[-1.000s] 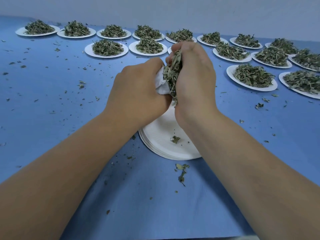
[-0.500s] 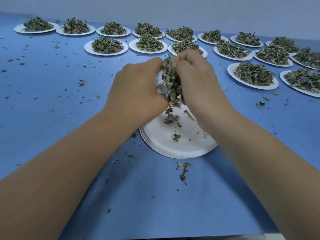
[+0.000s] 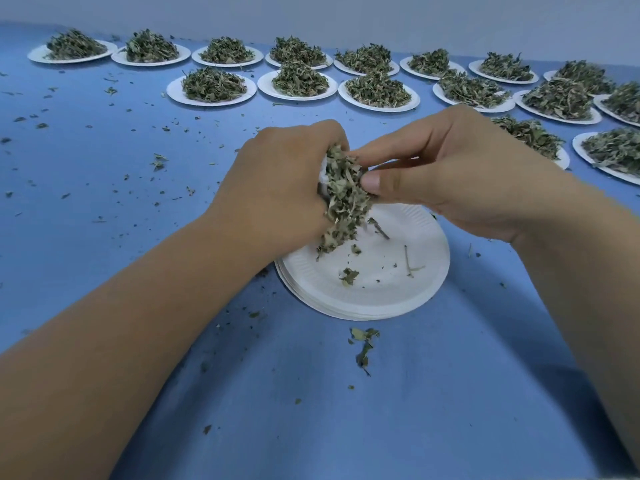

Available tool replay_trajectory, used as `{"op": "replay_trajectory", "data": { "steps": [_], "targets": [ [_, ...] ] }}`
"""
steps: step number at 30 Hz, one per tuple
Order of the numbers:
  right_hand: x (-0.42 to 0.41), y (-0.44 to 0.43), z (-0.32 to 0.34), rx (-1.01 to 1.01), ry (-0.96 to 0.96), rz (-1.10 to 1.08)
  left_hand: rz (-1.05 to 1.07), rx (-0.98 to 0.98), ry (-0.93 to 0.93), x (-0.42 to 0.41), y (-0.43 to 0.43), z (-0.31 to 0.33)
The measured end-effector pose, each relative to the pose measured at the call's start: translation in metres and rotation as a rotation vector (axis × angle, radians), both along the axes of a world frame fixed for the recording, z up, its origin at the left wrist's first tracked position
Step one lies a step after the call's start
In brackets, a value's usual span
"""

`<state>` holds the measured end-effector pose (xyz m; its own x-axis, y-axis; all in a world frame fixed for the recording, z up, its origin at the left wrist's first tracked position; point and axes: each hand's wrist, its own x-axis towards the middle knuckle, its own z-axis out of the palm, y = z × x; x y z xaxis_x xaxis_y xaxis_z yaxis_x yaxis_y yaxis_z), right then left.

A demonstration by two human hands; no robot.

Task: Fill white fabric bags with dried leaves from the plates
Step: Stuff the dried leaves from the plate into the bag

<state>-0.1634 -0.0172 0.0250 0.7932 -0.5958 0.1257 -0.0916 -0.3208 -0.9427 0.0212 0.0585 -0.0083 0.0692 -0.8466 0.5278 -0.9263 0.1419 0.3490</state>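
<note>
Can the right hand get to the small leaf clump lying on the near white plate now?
Probably yes, but it is busy: the right hand pinches dried leaves at the white bag in the left hand. The leaf clump lies uncovered on the plate below, nothing between.

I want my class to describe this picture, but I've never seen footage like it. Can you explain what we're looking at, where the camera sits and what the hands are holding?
There is no machine here: these are a person's two bare hands, filmed by one wide-angle camera worn on the head, looking forward and down. That is why both forearms reach in from the bottom edge. The left hand grips a white fabric bag, mostly hidden by its fingers. The right hand pinches a clump of dried leaves right beside the bag. Beneath them lies a stack of white paper plates holding only a few crumbs. The blue table is strewn with leaf bits, and at the back stand rows of plates heaped with leaves.
</note>
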Motion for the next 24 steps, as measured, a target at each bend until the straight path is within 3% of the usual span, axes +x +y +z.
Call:
{"op": "replay_trajectory", "data": {
  "steps": [9,14,20,24],
  "targets": [
    [0.014,-0.007,-0.002,-0.323,0.128,-0.198,-0.140,-0.009,0.015,-0.004,0.006,0.004],
    [0.014,-0.010,-0.011,0.150,0.022,0.063,-0.219,-0.073,0.001,-0.007,0.008,0.007],
    [0.017,-0.005,-0.014,0.070,-0.134,0.148,-0.314,-0.219,-0.103,-0.009,0.006,0.004],
    [0.017,-0.011,-0.016,0.089,-0.158,0.037,-0.311,-0.183,-0.147,-0.006,0.004,0.008]
  ]
}}
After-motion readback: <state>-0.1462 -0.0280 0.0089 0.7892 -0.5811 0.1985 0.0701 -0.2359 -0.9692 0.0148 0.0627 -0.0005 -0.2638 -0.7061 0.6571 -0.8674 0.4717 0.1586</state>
